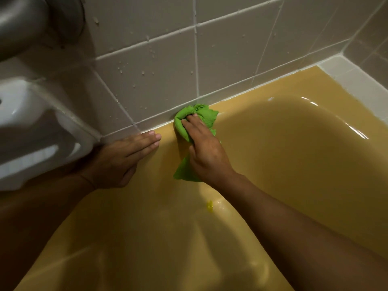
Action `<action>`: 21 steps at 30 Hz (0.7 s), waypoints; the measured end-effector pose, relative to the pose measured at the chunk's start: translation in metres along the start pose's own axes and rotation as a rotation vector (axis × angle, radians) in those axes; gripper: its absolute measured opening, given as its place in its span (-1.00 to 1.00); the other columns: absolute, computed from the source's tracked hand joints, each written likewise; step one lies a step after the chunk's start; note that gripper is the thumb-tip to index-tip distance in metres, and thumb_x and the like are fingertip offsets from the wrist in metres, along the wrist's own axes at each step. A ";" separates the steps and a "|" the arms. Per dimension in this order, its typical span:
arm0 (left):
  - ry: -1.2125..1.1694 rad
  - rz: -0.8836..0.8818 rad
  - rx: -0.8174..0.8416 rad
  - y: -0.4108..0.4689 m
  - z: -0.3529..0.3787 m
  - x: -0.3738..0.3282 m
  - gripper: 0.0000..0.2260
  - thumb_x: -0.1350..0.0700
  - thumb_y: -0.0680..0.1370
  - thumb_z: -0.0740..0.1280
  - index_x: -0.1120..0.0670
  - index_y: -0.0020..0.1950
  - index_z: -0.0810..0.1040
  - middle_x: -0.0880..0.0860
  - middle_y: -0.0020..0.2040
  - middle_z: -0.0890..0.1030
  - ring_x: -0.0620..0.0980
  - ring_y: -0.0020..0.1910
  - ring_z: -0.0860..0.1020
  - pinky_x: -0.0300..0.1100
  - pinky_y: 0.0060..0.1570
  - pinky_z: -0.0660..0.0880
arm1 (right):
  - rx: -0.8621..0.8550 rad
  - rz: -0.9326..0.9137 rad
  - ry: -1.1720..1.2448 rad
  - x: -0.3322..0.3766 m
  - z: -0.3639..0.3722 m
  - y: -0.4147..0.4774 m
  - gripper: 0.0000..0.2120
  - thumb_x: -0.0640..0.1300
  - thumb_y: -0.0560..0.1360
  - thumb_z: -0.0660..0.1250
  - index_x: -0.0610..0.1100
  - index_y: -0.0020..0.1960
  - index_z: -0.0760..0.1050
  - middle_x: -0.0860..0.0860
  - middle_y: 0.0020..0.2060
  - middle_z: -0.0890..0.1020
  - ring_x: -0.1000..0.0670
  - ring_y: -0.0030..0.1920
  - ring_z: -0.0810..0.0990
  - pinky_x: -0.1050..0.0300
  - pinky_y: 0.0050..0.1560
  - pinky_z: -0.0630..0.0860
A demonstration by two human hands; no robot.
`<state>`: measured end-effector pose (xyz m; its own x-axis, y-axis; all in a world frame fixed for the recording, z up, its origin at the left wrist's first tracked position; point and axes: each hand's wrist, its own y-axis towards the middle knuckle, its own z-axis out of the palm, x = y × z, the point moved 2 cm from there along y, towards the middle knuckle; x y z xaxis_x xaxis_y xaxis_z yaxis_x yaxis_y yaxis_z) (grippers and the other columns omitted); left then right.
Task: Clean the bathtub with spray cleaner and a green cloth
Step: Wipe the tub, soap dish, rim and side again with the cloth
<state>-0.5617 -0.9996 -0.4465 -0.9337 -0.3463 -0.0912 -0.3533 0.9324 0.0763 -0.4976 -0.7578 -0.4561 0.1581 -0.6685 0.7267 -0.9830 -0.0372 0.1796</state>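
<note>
Up at the bathtub (283,86) rim by the wall (231,49), right hand (206,153) pinched the green cloth (204,114) mid-wipe, left hand (121,158) flat, fingers (147,139) together; basin (294,160) looked undone.

No text, label or number can be read. The bathtub (273,164), tiles (168,59) and green cloth (206,117) carry no markings.
</note>
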 end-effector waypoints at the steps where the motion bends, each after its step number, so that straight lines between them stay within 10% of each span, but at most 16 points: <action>1: 0.003 -0.001 0.003 -0.004 0.000 0.001 -0.44 0.30 0.51 0.18 0.31 0.54 0.34 0.25 0.59 0.29 0.23 0.60 0.25 0.18 0.51 0.32 | 0.002 -0.005 0.006 0.004 0.004 -0.001 -0.39 -0.33 0.48 0.14 -0.30 0.55 0.30 -0.22 0.55 0.31 -0.14 0.60 0.17 0.36 0.55 -0.13; 13: 0.063 -0.045 0.030 -0.075 -0.005 0.008 -0.42 0.29 0.55 0.16 0.29 0.59 0.25 0.21 0.64 0.19 0.23 0.63 0.15 0.27 0.53 0.24 | 0.066 -0.010 0.042 0.054 0.055 -0.007 -0.37 -0.28 0.47 0.13 -0.28 0.55 0.30 -0.19 0.55 0.32 -0.12 0.60 0.16 0.41 0.52 -0.18; 21: 0.156 -0.079 0.062 -0.107 -0.009 0.015 -0.41 0.19 0.59 0.14 0.21 0.64 0.18 0.15 0.67 0.13 0.18 0.65 0.10 0.23 0.56 0.20 | 0.076 -0.012 0.030 0.075 0.073 -0.012 -0.39 -0.30 0.50 0.15 -0.27 0.56 0.29 -0.18 0.57 0.30 -0.11 0.61 0.15 0.08 0.62 0.02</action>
<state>-0.5381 -1.1057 -0.4466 -0.9027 -0.4259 0.0608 -0.4259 0.9047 0.0134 -0.4807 -0.8618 -0.4527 0.1710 -0.6454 0.7444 -0.9852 -0.1021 0.1378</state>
